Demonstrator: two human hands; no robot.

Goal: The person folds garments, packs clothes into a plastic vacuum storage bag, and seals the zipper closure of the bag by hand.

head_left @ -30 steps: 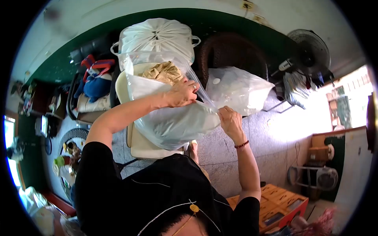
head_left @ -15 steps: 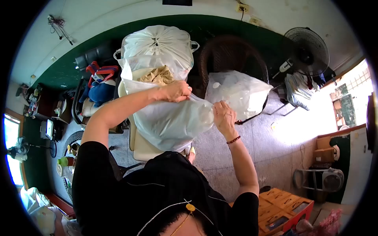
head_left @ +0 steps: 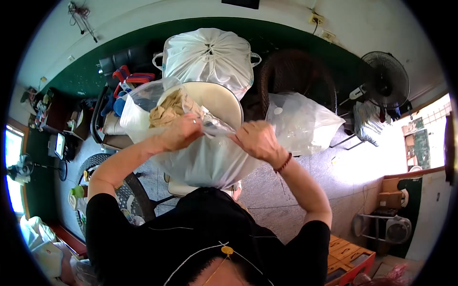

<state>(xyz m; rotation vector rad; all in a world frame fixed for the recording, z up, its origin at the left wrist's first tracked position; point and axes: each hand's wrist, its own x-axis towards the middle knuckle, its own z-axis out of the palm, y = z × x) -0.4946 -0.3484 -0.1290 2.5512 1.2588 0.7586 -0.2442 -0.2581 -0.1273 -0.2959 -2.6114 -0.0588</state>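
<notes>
both hands were curled closed, the left hand (head_left: 183, 131) and the right hand (head_left: 260, 140) pinching the rim of a translucent plastic bag (head_left: 205, 164) on a cream chair (head_left: 217, 97); crumpled brown paper (head_left: 167, 108) showed inside, beside the left.

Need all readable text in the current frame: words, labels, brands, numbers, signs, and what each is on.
None readable.
Plastic bag in hand: no legible lettering.
Fan, white panel: any marks too small to read.
Gold pendant: any marks too small to read.
Brown box: any print too small to read.
</notes>
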